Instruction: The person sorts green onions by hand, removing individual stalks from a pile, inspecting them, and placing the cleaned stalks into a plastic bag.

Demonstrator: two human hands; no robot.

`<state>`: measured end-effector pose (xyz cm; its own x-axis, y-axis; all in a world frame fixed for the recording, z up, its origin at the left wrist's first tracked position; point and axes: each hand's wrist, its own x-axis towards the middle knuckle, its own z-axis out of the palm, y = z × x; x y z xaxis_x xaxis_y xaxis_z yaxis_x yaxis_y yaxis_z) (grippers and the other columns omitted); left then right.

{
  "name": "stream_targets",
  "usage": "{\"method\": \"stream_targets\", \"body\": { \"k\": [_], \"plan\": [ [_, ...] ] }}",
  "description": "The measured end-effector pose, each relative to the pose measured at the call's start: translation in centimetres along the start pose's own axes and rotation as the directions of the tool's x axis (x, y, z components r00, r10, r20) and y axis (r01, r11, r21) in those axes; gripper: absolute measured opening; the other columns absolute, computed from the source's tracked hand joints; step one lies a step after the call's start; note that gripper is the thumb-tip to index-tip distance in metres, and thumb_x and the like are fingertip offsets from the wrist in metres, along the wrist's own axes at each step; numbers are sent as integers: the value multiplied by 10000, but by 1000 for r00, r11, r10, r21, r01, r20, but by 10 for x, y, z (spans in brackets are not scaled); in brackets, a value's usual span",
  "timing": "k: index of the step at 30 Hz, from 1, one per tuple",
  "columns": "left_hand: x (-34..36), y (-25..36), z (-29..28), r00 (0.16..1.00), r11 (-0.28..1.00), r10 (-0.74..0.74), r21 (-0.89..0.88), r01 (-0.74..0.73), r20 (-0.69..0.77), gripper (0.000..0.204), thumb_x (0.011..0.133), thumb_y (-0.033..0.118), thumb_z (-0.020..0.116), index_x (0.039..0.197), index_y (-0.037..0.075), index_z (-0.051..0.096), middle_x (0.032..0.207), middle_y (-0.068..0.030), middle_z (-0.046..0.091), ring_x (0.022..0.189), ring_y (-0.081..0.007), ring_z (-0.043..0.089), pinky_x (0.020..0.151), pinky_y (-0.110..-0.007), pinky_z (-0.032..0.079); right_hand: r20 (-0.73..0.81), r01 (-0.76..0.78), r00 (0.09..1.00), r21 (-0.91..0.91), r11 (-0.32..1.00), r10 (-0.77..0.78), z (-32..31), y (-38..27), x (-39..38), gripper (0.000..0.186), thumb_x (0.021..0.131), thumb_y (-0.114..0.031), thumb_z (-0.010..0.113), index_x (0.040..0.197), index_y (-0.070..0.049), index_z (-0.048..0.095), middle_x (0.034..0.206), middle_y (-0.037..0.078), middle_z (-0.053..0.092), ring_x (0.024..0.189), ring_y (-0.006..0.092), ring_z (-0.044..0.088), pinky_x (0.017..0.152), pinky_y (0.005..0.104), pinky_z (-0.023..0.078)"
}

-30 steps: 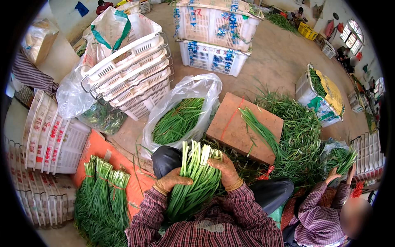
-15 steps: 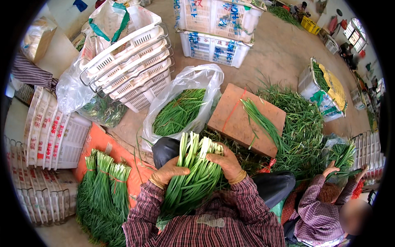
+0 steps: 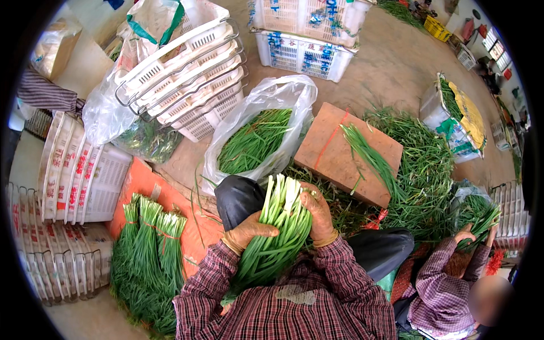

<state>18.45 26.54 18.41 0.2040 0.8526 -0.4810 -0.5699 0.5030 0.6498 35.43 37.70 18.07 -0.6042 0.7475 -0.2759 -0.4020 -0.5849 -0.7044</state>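
A thick bunch of garlic chives [image 3: 277, 226], pale stem ends up and green leaves hanging toward my lap, is clasped between my two gloved hands. My left hand [image 3: 249, 231] wraps its left side with the thumb across the stems. On the other side my right hand [image 3: 317, 214] grips near the pale ends, thumb at the top. In front of me a brown block [image 3: 351, 153] carries a few loose chives [image 3: 369, 152] and a red tie string [image 3: 331, 139]. Tied chive bundles [image 3: 153, 249] lie on an orange sheet [image 3: 195, 229] to my left.
A clear plastic bag [image 3: 306, 96] of chives stands ahead, beside stacked white baskets [image 3: 184, 73]. Loose greens [image 3: 422, 164] heap right of the block. At the lower right a co-worker [image 3: 442, 283] holds chives. More crates [image 3: 85, 175] stand at left.
The bunch has been squeezed narrower as my hands moved closer together, and its pale ends are more gathered. The whole view has shifted slightly. The co-worker's hands have come closer together.
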Motion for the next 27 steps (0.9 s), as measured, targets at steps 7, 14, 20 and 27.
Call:
{"method": "stream_targets", "body": {
  "k": [7, 14, 20, 27],
  "plan": [
    [10, -22, 2, 977, 975, -91, -182, 127, 194, 818, 696, 232, 808, 1398, 21, 446, 1256, -134, 608, 1142, -268, 600, 1003, -402, 472, 37, 180, 984, -246, 953, -176, -6, 5, -1, 517, 966, -441, 614, 1286, -36, 569, 1160, 62, 619, 1033, 150, 582, 928, 312, 467],
    [15, -32, 3, 989, 978, -54, -193, 80, 136, 752, 765, 194, 781, 1408, 1, 443, 1237, -146, 630, 1118, -265, 624, 981, -391, 494, 192, 397, 910, -661, 637, -368, -5, -29, -1, 370, 1012, -322, 564, 1270, -62, 614, 1255, 98, 582, 1161, 210, 554, 969, 324, 454],
    [16, -17, 15, 993, 997, -59, -37, 63, 106, 609, 836, 87, 752, 1385, 25, 495, 1219, -60, 639, 1100, -181, 614, 992, -333, 468, 315, 410, 862, -894, 182, -396, 0, -59, 2, 393, 842, -283, 776, 1155, -69, 675, 1076, 122, 702, 976, 244, 677, 855, 345, 527],
    [25, -24, 10, 995, 994, -96, 56, 94, 32, 565, 835, 88, 755, 1349, 19, 528, 1170, -38, 650, 1050, -142, 610, 951, -295, 473, 464, 410, 738, -885, -222, -490, -6, -58, 5, 193, 817, -200, 771, 978, -106, 722, 966, 56, 721, 872, 229, 686, 755, 368, 531]
  ]
}}
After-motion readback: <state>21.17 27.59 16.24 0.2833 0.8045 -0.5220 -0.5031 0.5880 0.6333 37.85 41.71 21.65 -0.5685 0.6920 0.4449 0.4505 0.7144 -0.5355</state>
